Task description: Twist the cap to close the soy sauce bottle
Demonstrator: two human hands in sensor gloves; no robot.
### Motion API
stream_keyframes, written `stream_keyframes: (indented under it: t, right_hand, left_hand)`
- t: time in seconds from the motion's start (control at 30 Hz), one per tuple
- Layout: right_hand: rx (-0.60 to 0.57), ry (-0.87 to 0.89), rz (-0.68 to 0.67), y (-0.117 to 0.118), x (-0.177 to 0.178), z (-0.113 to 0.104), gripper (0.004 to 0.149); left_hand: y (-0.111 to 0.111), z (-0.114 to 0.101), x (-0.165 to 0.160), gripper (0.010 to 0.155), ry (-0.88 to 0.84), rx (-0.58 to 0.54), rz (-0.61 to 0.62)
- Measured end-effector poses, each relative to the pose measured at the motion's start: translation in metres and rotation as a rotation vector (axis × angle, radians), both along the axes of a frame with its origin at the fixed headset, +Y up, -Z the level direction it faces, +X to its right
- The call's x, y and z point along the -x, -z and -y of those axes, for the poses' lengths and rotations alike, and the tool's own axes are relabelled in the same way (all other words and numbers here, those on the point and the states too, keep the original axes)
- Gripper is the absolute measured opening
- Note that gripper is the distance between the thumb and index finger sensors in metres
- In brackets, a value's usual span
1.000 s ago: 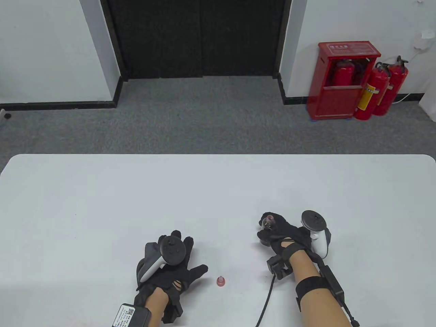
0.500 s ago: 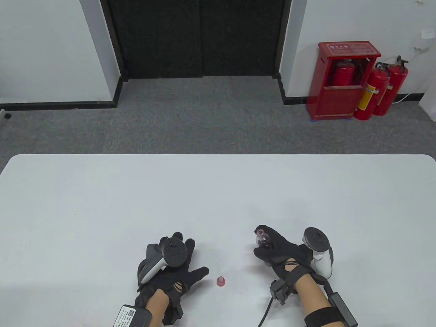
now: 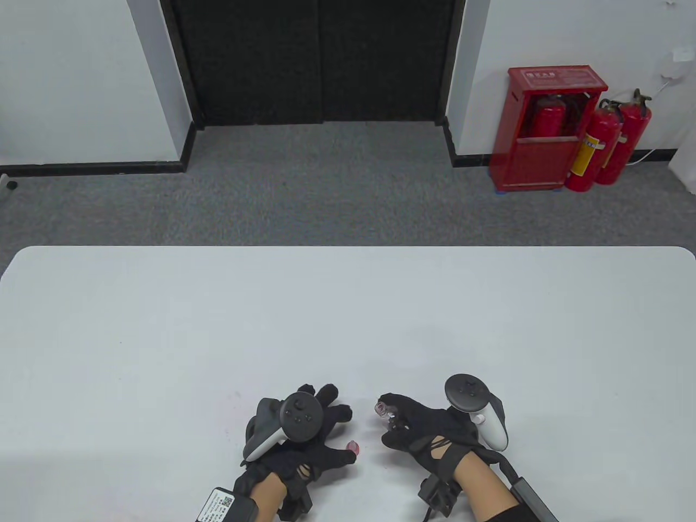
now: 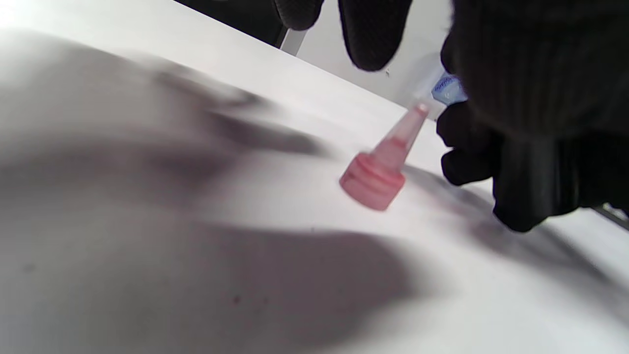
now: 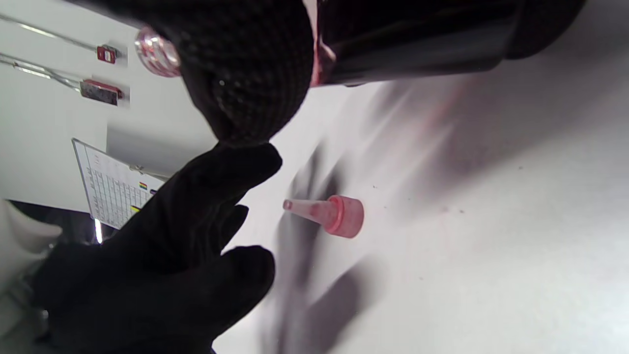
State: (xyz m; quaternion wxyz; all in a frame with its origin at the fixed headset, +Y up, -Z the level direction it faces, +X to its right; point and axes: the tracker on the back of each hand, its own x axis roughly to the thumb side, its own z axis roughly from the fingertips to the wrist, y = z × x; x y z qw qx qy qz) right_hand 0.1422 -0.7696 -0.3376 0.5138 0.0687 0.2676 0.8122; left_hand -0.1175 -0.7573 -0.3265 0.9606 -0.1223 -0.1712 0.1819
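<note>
— Hands first: what are they doing?

— My right hand (image 3: 429, 435) grips the soy sauce bottle (image 3: 385, 410), fingers wrapped round its dark body, the open threaded neck poking out toward nine o'clock. In the right wrist view the glass looks nearly black, with a clear ribbed mouth (image 5: 156, 51). My left hand (image 3: 310, 440) holds nothing; its fingers are spread loosely above the worktop (image 3: 217, 326), thumb reaching toward three o'clock.

— And the cap?

— The cap (image 3: 353, 447) stands on its base on the worktop just off my left thumb tip, between the two hands, at about seven o'clock from the bottle mouth. I can't tell whether the thumb touches it. It's translucent pink plastic, a ridged round collar tapering to a narrow cone nozzle (image 4: 381, 164).

— Any writing?

— A blue label scrap (image 4: 446, 90) shows in the left wrist view, blurred, unreadable. A white tag (image 3: 219, 503) with a printed code sits on my left wrist strap. Beyond the worktop, at one o'clock, a red cabinet (image 3: 546, 130) carries white lettering too small to read, with two fire extinguishers (image 3: 603, 144) beside it on grey carpet.
</note>
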Motion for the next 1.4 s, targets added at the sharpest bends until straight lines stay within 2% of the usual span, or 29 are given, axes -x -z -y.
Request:
stream_keyframes:
  t: [0.27,0.43,0.77,0.87,1.0,1.17,1.4]
  right_hand:
    - [-0.007,-0.04,-0.026,-0.001,0.003,0.0,0.073]
    - [-0.014,-0.036,-0.039,0.0,0.003,0.0,0.074]
    - [-0.025,-0.05,-0.056,-0.001,0.004,-0.001,0.073]
    - [-0.024,-0.05,-0.058,-0.001,0.004,-0.001,0.074]
    - [-0.03,-0.052,-0.061,-0.001,0.005,-0.001,0.074]
    - [-0.037,-0.053,-0.067,0.0,0.005,-0.002,0.074]
    - [-0.061,-0.081,-0.115,-0.003,0.012,-0.004,0.074]
  left_hand:
    - [0.002,0.016,-0.012,0.079,0.08,0.022,-0.042]
    - [0.001,0.019,-0.021,0.069,0.112,-0.011,-0.027]
    - [0.001,0.018,-0.024,0.062,0.148,-0.014,-0.018]
    - [0.003,0.005,-0.013,0.061,0.04,-0.079,-0.071]
    - [0.002,-0.019,0.013,0.061,-0.249,-0.111,-0.168]
    - [-0.006,-0.032,0.026,0.062,-0.516,-0.098,-0.145]
    - [-0.01,-0.033,0.018,0.062,-0.542,-0.101,-0.123]
